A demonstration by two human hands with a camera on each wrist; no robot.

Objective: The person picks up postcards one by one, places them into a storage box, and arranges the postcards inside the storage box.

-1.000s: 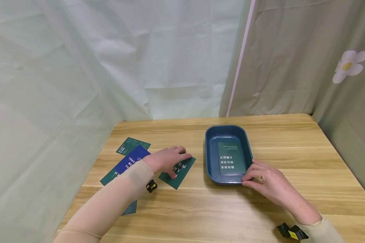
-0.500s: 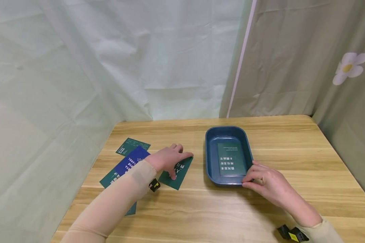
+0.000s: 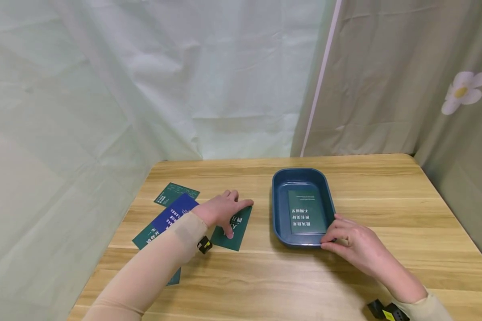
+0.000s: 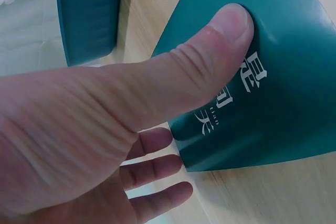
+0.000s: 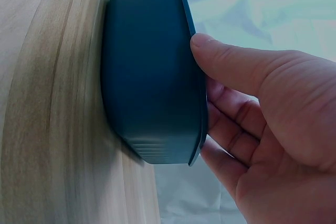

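Note:
My left hand (image 3: 225,211) spans a green card (image 3: 234,242) with white characters, left of the tray. In the left wrist view its thumb (image 4: 223,40) presses on the card's face, while the fingers meet the far edge and the card bows slightly. My index finger is hidden there behind the thumb. At the near right corner of a dark blue tray (image 3: 280,207), my right hand (image 3: 357,245) pinches the rim between thumb and fingers, clearly seen in the right wrist view. Inside the tray lies another green card (image 3: 306,209) with white text.
Left of my left hand, a blue and green card (image 3: 176,209) overlaps a small green card (image 3: 172,192). A further card (image 3: 175,278) shows partly beneath my left forearm. Pale curtains (image 3: 245,80) hang behind the wooden table (image 3: 389,196).
The green card's far right corner has drawn slightly left toward my left hand, and its visible shape has narrowed. My right hand keeps its pinch on the tray, which stays in place.

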